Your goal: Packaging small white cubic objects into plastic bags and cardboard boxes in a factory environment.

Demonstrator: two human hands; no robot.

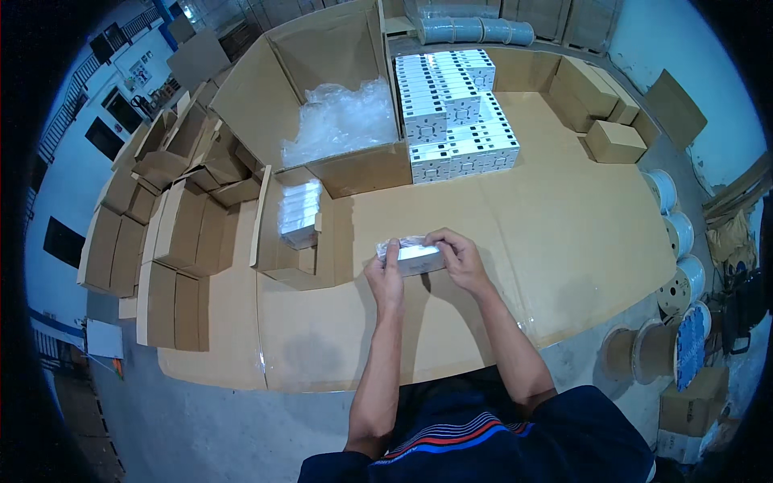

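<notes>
Small white box held just above the cardboard-covered tabletop, near its front middle, between both hands; left hand grasping the box's left end, fingers curled over the top edge; right hand grasping the right end, fingertips pinched on the upper rim; clear plastic film visible around the box, crinkled at the left end, so probably a thin bag or wrap, loose rather than tight.

Judged light: lifted easily at the fingertips with no strain showing in either wrist; stiff enough to keep its shape under an end-to-end pinch, being a thin cardboard carton, yet likely to dent at the corners if squeezed hard; film likely slippery against bare skin, so a grip on the short ends with thumbs underneath looks safer than a flat-palm hold on the glossy faces; contents unseen, so fragility cannot be told.

Behind, well apart: stack of white boxes of the same kind, laid in neat rows; beside that, a large open carton holding crumpled clear plastic; nearer, to the left, a smaller open carton with a bundle of plastic sleeves; flattened brown cartons piled along the left edge; cable reels standing on the floor at the right.
</notes>
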